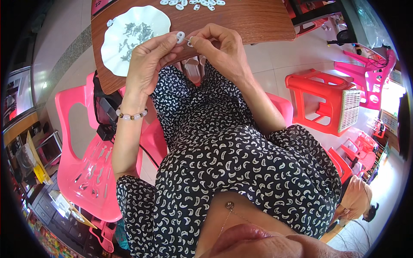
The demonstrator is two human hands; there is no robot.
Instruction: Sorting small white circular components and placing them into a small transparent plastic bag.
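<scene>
My left hand (148,62) pinches a small white oval plastic piece with two holes (180,36) between thumb and fingertips, above the table's front edge. Close beside it, the thumb and forefinger of my right hand (228,53) are pressed together on a tiny, thin, light-coloured part (189,42), too small to name. The fingertips of both hands almost meet. Beyond my left hand lies a white plate with a wavy rim (114,53), bearing a loose heap of small grey metal pieces (138,32), perhaps screws. One white piece (109,22) rests at the plate's left rim.
Several similar white pieces (193,4) lie scattered at the far side of the brown wooden table (254,21). A pink chair (69,129) with a dark bag (107,114) stands at my left. Red stools (316,79) stand to the right, and another person (356,195) is at lower right.
</scene>
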